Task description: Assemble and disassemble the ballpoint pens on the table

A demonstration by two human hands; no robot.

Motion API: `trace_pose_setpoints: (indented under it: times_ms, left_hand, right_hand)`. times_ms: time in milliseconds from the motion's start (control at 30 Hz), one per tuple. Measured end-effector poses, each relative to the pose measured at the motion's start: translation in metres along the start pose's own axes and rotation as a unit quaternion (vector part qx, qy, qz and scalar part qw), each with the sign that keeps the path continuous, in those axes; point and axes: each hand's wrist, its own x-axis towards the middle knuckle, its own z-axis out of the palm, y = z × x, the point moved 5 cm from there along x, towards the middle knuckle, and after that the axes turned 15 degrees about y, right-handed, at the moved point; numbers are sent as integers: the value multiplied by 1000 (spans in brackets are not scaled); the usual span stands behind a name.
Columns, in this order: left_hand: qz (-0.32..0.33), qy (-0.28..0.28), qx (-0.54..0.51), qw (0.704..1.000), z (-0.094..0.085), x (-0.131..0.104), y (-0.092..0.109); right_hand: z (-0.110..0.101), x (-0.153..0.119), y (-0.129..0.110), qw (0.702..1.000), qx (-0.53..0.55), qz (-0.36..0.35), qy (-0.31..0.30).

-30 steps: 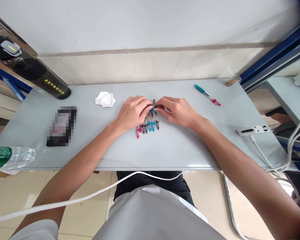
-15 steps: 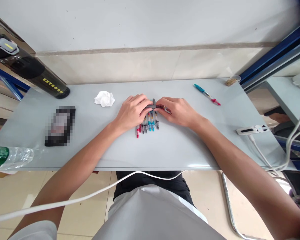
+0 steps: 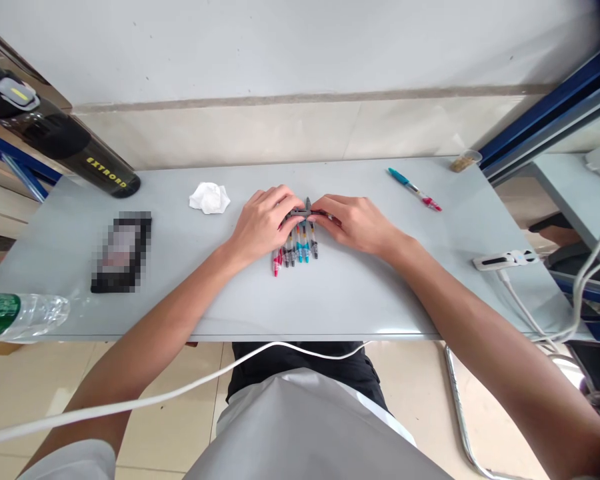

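My left hand point(image 3: 266, 219) and my right hand point(image 3: 350, 220) meet at the middle of the table, fingers closed in pinches. Between their fingertips lies a dark pen point(image 3: 301, 213), held crosswise with an end in each hand. Whether it is one piece or two parts joined, I cannot tell. Just below, several clear-barrelled pens lie side by side: a red pen point(image 3: 277, 264) at the left, a teal pen point(image 3: 306, 253) and a black pen point(image 3: 315, 249) at the right among them. My fingers and the held pen hide their upper ends.
A crumpled white tissue point(image 3: 209, 198), a pixelated dark flat object point(image 3: 123, 253) and a dark bottle point(image 3: 103, 163) are on the left. A green-labelled plastic bottle point(image 3: 35, 315) lies near the left edge. To the right are a teal-and-red pen point(image 3: 415, 190), a small cup point(image 3: 465, 161) and a white power strip point(image 3: 503, 260).
My right fingers have closed in a little around the dark pen, and less of its right end shows. The row of pens stays put.
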Motion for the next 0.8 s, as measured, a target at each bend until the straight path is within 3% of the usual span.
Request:
trace_pose_setpoints:
  times_ms: [800]
  left_hand:
    - [5,-8,-6,1000,3,0,-1]
  right_hand:
    - [-6,1,-1,999,-28,22,19]
